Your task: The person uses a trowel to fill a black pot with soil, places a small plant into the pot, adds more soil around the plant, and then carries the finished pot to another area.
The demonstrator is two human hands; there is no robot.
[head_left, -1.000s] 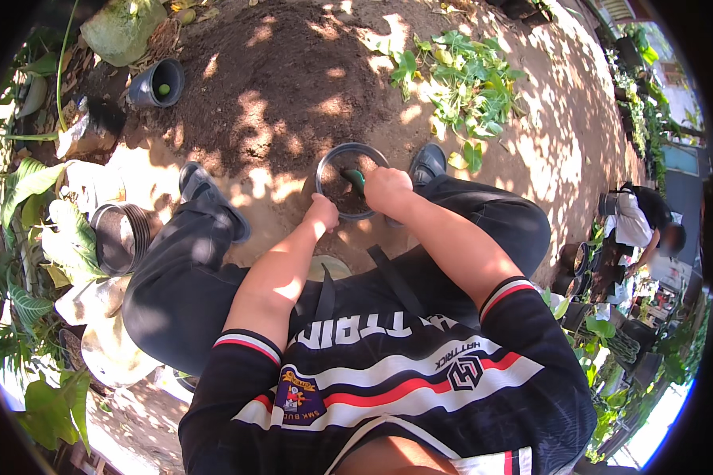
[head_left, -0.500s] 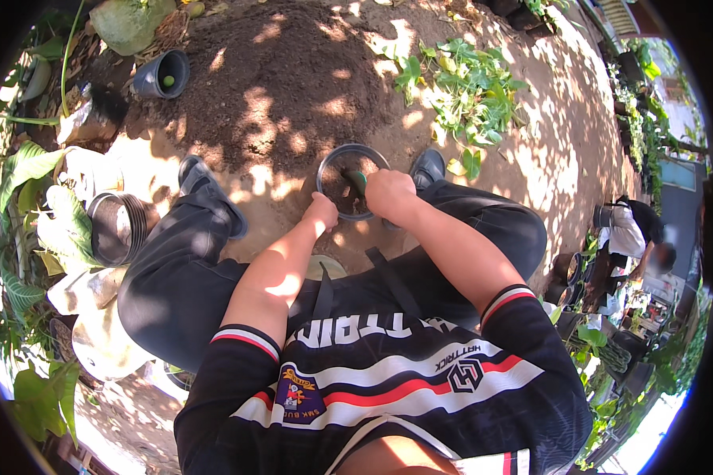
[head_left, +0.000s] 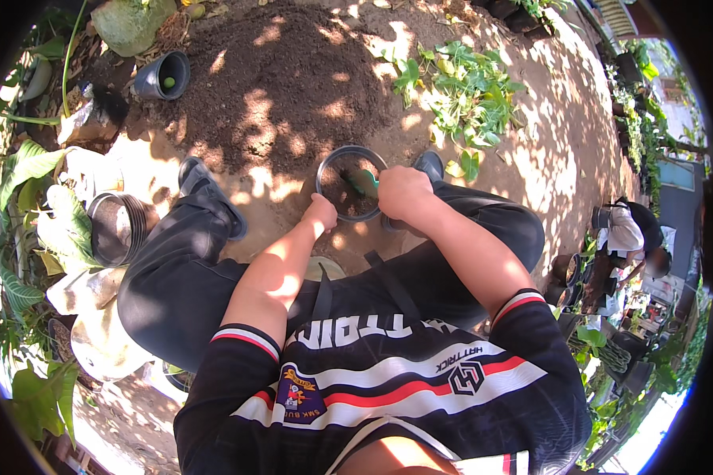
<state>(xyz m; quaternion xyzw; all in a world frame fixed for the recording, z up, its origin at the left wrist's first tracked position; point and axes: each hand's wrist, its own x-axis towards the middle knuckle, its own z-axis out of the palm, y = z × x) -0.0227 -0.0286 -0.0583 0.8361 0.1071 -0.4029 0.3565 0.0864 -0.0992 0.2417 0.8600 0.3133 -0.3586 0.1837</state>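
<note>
Between my feet stands a round black plant pot (head_left: 322, 168) with dark soil (head_left: 337, 180) inside. My left hand (head_left: 321, 214) grips the pot's near-left rim, fingers closed round it. At the right side of the pot, my right hand (head_left: 405, 192) is closed on a green hand trowel (head_left: 364, 183). The trowel's blade reaches into the pot over the soil; its handle is mostly hidden in my fist.
A big heap of dark soil (head_left: 285, 87) lies beyond the pot. Cut leafy vines (head_left: 467, 91) lie to its right. On the left are a tipped black pot (head_left: 148, 79) and stacked pots (head_left: 123, 228). Another person (head_left: 638, 229) bends over at the far right.
My right hand has shifted slightly right with the trowel, whose green part now shows more in the pot. My left hand stays on the rim.
</note>
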